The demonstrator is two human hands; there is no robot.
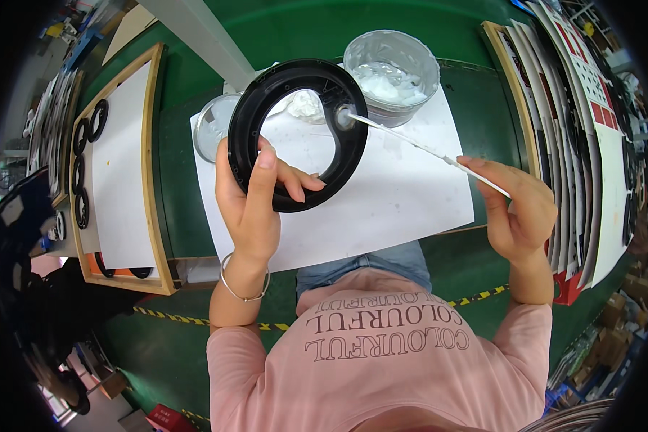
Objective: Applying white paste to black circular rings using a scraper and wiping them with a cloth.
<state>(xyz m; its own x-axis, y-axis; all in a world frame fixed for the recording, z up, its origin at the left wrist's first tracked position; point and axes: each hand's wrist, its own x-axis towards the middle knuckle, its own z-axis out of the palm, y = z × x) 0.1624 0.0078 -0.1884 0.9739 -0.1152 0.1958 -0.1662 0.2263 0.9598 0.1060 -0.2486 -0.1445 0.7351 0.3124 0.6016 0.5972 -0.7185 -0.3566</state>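
My left hand (pixel 259 173) grips a black plastic ring (pixel 300 74) by its lower left rim, with the thumb on its face and fingers through the opening. The ring is held up above the white paper sheet (pixel 381 194). Between the thumb and fingers of my right hand (pixel 518 205) is a thin white stick (pixel 417 142), its whitened tip touching the ring's right inner side at a pale smear. Behind the stick stands a clear plastic tub (pixel 392 75) holding white paste (pixel 389 83).
A round clear lid (pixel 212 129) and crumpled white tissue (pixel 306 106) lie behind the ring. To the left is a wooden-framed tray (pixel 155 165) with several black rings (pixel 79 173). Stacked boards (pixel 576 144) stand at the right. A grey post (pixel 201 39) rises behind the lid.
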